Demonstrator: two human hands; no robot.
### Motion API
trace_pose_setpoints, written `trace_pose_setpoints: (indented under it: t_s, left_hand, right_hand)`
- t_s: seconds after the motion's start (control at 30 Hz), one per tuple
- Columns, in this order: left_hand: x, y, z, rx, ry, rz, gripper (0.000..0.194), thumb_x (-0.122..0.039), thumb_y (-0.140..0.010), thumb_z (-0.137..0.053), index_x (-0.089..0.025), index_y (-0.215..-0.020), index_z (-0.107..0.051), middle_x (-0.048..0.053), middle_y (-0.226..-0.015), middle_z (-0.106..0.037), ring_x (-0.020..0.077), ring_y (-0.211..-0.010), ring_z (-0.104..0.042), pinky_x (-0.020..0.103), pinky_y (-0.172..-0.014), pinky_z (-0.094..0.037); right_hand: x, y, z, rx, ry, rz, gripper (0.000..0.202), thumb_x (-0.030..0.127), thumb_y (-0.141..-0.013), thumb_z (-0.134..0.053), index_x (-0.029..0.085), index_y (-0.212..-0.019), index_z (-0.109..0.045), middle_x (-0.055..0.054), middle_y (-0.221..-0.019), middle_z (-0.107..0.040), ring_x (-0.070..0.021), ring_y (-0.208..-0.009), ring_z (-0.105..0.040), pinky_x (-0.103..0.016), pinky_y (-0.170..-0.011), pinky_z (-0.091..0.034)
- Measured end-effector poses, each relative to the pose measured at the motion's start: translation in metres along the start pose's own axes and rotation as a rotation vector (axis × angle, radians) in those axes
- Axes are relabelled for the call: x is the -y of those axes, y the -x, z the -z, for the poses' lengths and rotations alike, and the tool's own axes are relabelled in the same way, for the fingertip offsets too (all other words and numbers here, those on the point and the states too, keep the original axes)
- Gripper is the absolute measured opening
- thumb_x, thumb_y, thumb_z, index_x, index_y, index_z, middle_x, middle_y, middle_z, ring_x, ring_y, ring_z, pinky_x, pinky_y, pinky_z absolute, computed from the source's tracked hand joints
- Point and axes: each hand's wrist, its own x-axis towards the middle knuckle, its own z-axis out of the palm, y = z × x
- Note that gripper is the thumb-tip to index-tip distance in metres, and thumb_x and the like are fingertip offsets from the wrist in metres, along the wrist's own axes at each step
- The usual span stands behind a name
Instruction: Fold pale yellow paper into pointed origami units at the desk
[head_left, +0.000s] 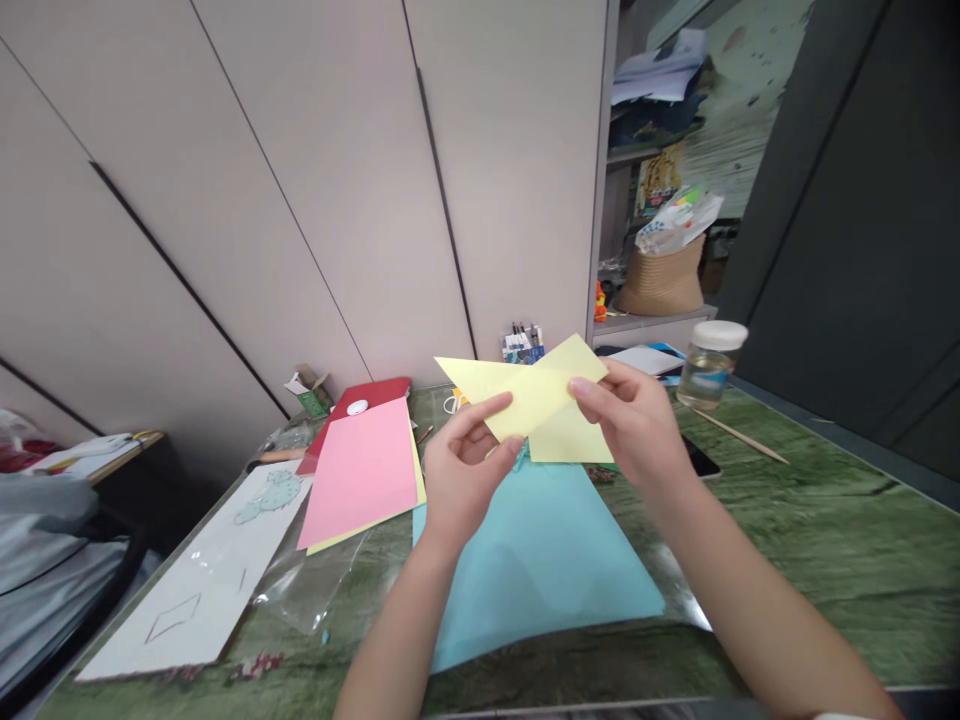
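Between my two hands a folded sheet of yellow paper (536,395) is held up above the table, its folded flaps crossing each other. My left hand (469,460) grips its lower left edge between thumb and fingers. On the right side, my right hand (637,420) pinches the paper with the thumb in front and the fingers behind. Below them a large light blue sheet (547,560) lies flat on the table. Part of a small teal thing (523,457) shows just under the yellow paper; its kind is unclear.
Pink paper (364,465) on yellow paper lies to the left, by a red folder (382,390). Further left is a white sheet with drawings (202,570) and clear plastic (307,590). A lidded jar (711,365), a wooden stick (739,435) and a dark phone (699,458) are on the right.
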Motion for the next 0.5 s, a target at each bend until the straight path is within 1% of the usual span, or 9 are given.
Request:
trace_pose_setpoints:
  t_s: [0.1,0.2,0.3,0.4,0.5]
  left_hand:
    - [0.0012,-0.0017,0.0015,0.01,0.005,0.003,0.038,-0.021,-0.066,-0.077,-0.018,-0.102,-0.068,0.009,-0.103,-0.072,0.021,-0.096,-0.068,0.031,-0.081,-0.056]
    - [0.0022,-0.0032,0.0019,0.048,-0.031,0.004,0.038,-0.022,-0.067,-0.076,-0.018,-0.105,-0.067,0.01,-0.108,-0.07,0.0212,-0.097,-0.067,0.031,-0.082,-0.056]
    - [0.0019,-0.0041,0.0021,0.086,-0.073,-0.055,0.039,-0.021,-0.069,-0.075,-0.02,-0.107,-0.066,0.01,-0.113,-0.067,0.0216,-0.099,-0.066,0.031,-0.083,-0.056]
    - [-0.0009,-0.0047,0.0037,0.122,-0.148,-0.142,0.045,-0.018,-0.071,-0.072,-0.022,-0.115,-0.062,0.009,-0.115,-0.065,0.0215,-0.102,-0.065,0.03,-0.083,-0.055]
    - [-0.0044,-0.0054,0.0055,0.131,-0.221,-0.179,0.047,-0.019,-0.072,-0.072,-0.021,-0.118,-0.061,0.009,-0.114,-0.065,0.0221,-0.101,-0.064,0.029,-0.081,-0.056]
  right_hand:
    - [0.0021,0.0016,-0.0027,0.069,0.046,-0.01,0.026,0.037,-0.074,-0.069,0.018,-0.061,-0.057,0.003,-0.056,-0.047,-0.0102,-0.056,-0.043,-0.024,-0.052,-0.035]
    - [0.0023,0.004,-0.0053,0.058,0.096,-0.033,0.025,0.037,-0.073,-0.07,0.017,-0.061,-0.059,0.002,-0.056,-0.052,-0.011,-0.056,-0.046,-0.024,-0.054,-0.04]
    - [0.0021,0.005,-0.0063,0.034,0.115,-0.034,0.023,0.035,-0.072,-0.071,0.017,-0.062,-0.061,0.002,-0.055,-0.054,-0.0106,-0.054,-0.048,-0.023,-0.053,-0.041]
    - [0.0027,0.0041,-0.0053,0.064,0.122,-0.028,0.021,0.035,-0.072,-0.071,0.017,-0.064,-0.064,0.002,-0.057,-0.056,-0.0104,-0.053,-0.049,-0.022,-0.05,-0.04]
    - [0.0025,0.0033,-0.0043,0.094,0.132,-0.028,0.02,0.034,-0.072,-0.071,0.017,-0.064,-0.066,0.001,-0.058,-0.059,-0.0106,-0.054,-0.051,-0.022,-0.048,-0.041]
